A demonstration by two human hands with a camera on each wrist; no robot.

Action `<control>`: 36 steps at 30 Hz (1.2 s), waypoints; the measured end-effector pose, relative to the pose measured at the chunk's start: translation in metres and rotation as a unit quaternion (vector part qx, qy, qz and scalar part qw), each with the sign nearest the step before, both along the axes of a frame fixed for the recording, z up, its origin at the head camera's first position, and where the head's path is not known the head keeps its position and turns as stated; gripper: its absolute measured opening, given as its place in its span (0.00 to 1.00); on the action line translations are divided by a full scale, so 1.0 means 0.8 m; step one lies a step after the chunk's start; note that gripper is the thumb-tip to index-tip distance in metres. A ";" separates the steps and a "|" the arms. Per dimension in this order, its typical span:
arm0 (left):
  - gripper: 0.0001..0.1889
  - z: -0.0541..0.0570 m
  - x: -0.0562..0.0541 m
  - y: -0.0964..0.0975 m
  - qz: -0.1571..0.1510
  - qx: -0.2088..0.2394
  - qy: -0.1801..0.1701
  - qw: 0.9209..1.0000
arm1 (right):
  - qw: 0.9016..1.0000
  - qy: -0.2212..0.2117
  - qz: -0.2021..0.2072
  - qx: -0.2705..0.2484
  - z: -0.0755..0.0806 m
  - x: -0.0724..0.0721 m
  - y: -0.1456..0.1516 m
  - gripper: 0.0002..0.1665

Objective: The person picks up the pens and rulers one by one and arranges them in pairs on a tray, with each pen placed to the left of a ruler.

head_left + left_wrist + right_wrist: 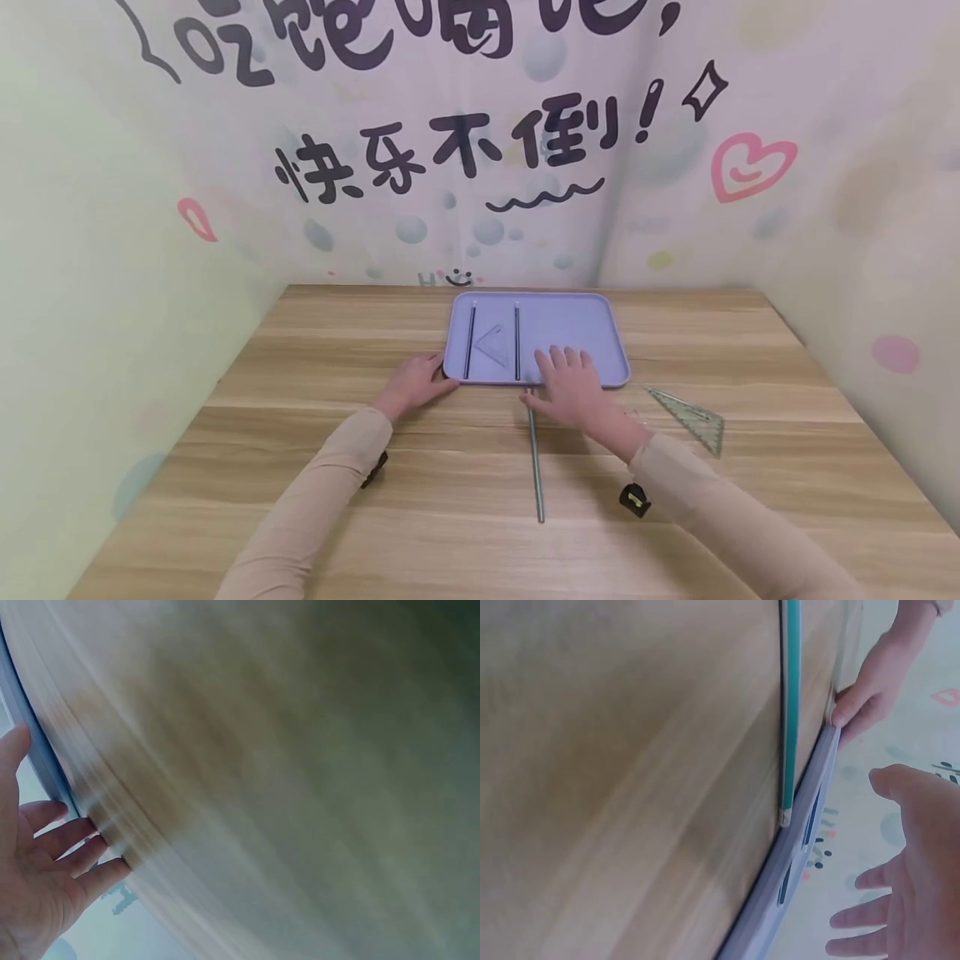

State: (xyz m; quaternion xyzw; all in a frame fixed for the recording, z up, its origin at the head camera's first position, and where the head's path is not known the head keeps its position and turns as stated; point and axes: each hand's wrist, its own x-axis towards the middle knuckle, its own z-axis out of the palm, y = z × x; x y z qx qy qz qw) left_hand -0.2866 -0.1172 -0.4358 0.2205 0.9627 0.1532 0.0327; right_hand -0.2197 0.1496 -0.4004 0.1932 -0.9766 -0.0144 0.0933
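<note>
A lavender tray lies on the wooden table. In it are two dark pencils, the left pencil and the right pencil, with a clear triangular ruler between them. My left hand holds the tray's near left corner, its thumb along the front rim. My right hand is spread over the front rim, fingers extended and holding nothing. A green pencil lies on the table in front of the tray; in the right wrist view the green pencil ends close to the rim.
A greenish triangular ruler lies on the table, right of the tray. A small clear item beside my right wrist is too faint to identify. Black devices sit at both wrists. A printed curtain hangs behind the table.
</note>
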 end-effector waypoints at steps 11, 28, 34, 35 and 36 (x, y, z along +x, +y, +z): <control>0.35 0.003 0.001 -0.002 -0.004 -0.013 0.002 1.000 | 1.000 -0.010 -0.009 -0.010 -0.010 0.018 0.000 0.48; 0.35 -0.003 -0.004 -0.002 -0.003 -0.012 0.005 1.000 | 0.997 -0.049 -0.027 -0.050 -0.023 0.042 0.043 0.50; 0.35 -0.001 -0.004 -0.001 -0.005 -0.018 0.007 1.000 | 0.996 -0.052 -0.039 -0.059 -0.027 0.048 0.053 0.51; 0.35 -0.001 -0.004 -0.001 -0.006 -0.019 0.005 1.000 | 0.996 -0.050 -0.041 -0.058 -0.027 0.049 0.054 0.51; 0.35 0.000 -0.004 -0.001 -0.006 -0.020 0.004 1.000 | 0.996 -0.050 -0.044 -0.059 -0.026 0.050 0.056 0.51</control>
